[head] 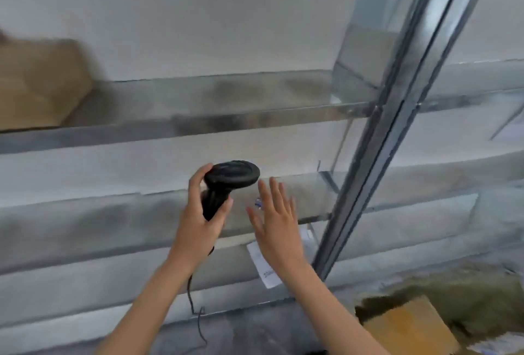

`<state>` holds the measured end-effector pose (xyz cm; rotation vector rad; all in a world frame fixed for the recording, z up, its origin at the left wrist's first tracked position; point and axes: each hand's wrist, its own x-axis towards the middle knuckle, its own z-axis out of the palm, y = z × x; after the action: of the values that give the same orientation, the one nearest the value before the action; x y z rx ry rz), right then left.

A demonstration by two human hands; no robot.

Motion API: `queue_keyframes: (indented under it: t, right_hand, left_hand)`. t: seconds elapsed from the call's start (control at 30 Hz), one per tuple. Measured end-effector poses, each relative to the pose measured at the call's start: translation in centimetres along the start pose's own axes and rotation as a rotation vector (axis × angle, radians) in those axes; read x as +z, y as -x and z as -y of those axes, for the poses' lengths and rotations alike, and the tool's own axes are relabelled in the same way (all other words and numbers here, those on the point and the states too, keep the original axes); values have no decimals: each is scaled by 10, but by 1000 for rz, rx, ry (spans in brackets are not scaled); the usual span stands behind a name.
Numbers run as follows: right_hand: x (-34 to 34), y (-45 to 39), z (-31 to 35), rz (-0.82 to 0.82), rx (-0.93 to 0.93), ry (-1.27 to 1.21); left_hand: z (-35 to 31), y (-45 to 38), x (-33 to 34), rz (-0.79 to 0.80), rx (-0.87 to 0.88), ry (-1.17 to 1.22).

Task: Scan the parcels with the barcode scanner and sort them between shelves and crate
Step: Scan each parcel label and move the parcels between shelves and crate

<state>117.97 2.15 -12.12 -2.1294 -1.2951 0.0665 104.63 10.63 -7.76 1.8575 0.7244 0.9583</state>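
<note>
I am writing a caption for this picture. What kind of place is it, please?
Probably a parcel storeroom or small warehouse. Bare metal shelves line a white wall, brown cardboard parcels sit on and below them, and the left hand holds a corded barcode scanner.

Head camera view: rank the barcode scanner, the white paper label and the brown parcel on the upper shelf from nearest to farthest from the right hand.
From the right hand:
1. Barcode scanner, just left, gripped by the left hand.
2. White paper label, just below; too close to rank against the scanner.
3. Brown parcel, far upper left.
</note>
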Motion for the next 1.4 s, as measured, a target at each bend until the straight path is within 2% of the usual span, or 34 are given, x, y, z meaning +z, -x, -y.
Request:
queue_keyframes:
  t: [0.27,0.5,0.97,1.4]
  right_hand:
    - [76,16,180,236,-383,-168]
    - [134,77,315,363,-582,-295]
    - [227,163,496,438,-637,-360]
    - [321,137,640,453,-703,-428]
  left_hand:
    - [-7,91,-170,-447,-73,-99]
    - [-18,182,-286,-733,-115,-147]
    - [7,304,-458,-966,-132,-144]
    - [54,303,-601,-1083,-175,-164]
